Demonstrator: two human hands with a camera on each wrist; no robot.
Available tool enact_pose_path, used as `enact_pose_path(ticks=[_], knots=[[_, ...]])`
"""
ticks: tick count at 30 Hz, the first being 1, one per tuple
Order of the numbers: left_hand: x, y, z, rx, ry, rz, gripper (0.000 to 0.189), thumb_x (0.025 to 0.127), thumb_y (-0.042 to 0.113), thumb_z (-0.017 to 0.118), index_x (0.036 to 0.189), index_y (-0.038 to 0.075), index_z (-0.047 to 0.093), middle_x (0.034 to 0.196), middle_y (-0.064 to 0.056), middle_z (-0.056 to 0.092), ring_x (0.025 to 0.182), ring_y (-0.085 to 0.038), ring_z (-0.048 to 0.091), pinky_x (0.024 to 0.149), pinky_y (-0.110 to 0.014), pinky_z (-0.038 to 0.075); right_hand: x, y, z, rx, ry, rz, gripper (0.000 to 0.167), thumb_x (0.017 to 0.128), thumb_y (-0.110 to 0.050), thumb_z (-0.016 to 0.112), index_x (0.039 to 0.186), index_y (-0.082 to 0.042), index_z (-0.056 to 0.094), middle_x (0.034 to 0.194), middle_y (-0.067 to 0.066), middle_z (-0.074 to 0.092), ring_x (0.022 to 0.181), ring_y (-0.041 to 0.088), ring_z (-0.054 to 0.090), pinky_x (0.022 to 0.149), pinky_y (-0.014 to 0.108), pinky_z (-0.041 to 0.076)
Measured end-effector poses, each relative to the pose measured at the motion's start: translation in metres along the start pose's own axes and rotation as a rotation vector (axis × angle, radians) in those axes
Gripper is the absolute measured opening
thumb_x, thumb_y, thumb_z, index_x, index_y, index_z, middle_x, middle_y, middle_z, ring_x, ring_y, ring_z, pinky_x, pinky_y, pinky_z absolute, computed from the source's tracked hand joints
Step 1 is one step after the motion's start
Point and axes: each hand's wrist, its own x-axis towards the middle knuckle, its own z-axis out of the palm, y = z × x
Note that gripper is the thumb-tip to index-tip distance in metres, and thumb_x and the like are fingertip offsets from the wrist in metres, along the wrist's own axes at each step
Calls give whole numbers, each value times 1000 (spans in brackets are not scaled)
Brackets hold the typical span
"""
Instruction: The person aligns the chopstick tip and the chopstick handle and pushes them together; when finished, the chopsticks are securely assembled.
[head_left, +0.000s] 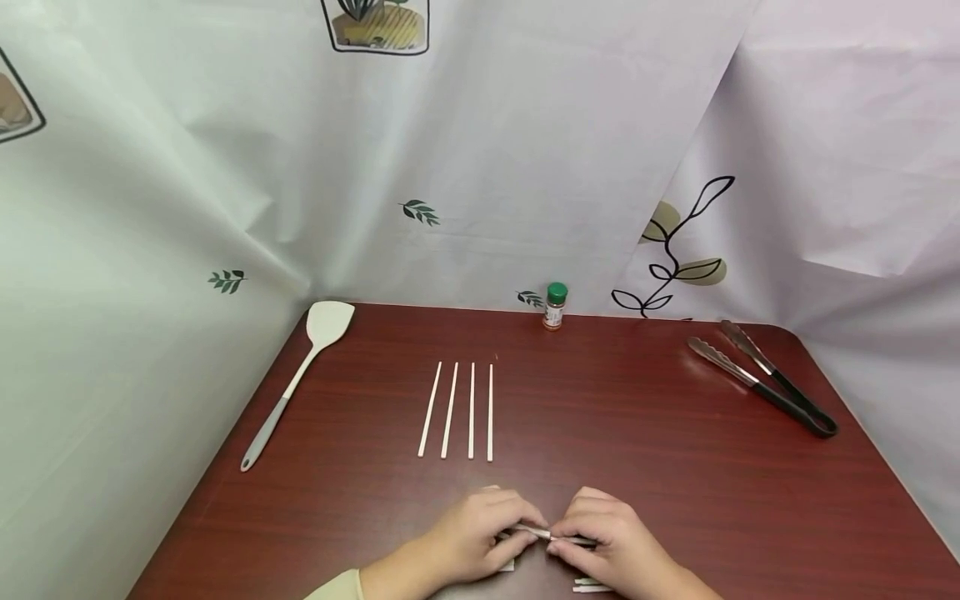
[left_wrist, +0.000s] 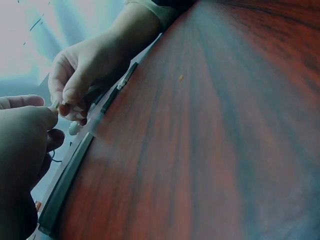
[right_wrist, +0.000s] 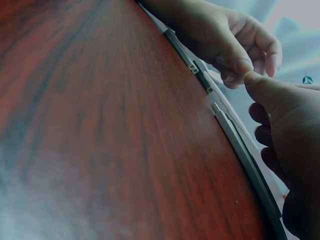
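Note:
Close to the table's front edge, my left hand [head_left: 480,533] pinches one thin chopstick piece [head_left: 536,530] between thumb and fingers. Opposite it, my right hand [head_left: 611,537] pinches a second piece [head_left: 581,541]. The two pieces meet end to end at the fingertips, where the fingers hide much of them. Loose pale pieces [head_left: 592,588] lie under the right hand, and a bit of another [head_left: 507,567] shows below the left. In the right wrist view, pieces with hollow square ends [right_wrist: 193,69] lie beside one with a narrow tip [right_wrist: 216,109].
Several white chopsticks [head_left: 471,410] lie side by side mid-table. A white spatula [head_left: 300,371] with a grey handle lies at left. A green-capped spice jar [head_left: 553,310] stands at the back edge, by the cloth. Metal tongs [head_left: 772,387] with black handles lie spread at right.

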Motion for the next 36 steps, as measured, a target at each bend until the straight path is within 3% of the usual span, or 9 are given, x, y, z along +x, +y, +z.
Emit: enact_pose_path(ticks=[10, 22, 28, 31, 36], knots=[[-1, 0, 1, 18, 31, 5, 16, 94, 12, 80, 107, 16, 72, 99, 10, 74, 89, 5, 65, 85, -13, 49, -2, 1, 2, 50, 31, 13, 18, 86, 1, 87, 102, -5, 80, 89, 0, 74, 79, 9, 64, 73, 14, 51], [0, 0, 1, 34, 17, 52, 16, 93, 10, 81, 107, 15, 74, 103, 9, 76, 97, 2, 69, 89, -15, 50, -16, 10, 3, 41, 2, 39, 15, 90, -4, 85, 104, -7, 80, 91, -2, 75, 81, 6, 66, 72, 12, 51], [2, 2, 2, 110, 5, 90, 5, 101, 12, 71, 103, 16, 73, 99, 11, 72, 94, 2, 68, 89, -16, 50, -21, 10, 4, 3, 16, 141, 19, 86, -5, 89, 101, -12, 80, 89, -4, 74, 77, 3, 67, 65, 12, 52], [3, 3, 2, 135, 0, 95, 10, 96, 8, 74, 100, 17, 72, 96, 12, 70, 91, 2, 67, 87, -17, 49, -22, 9, 4, -6, 22, 182, 21, 83, -5, 91, 98, -15, 80, 87, -6, 73, 73, 1, 65, 62, 11, 51], [4, 5, 1, 148, -8, 90, 21, 86, 3, 79, 97, 18, 70, 92, 13, 68, 88, 3, 65, 84, -15, 48, -21, 10, 6, 22, 12, 158, 23, 82, -2, 91, 98, -15, 81, 86, -6, 73, 72, 0, 64, 61, 10, 49]])
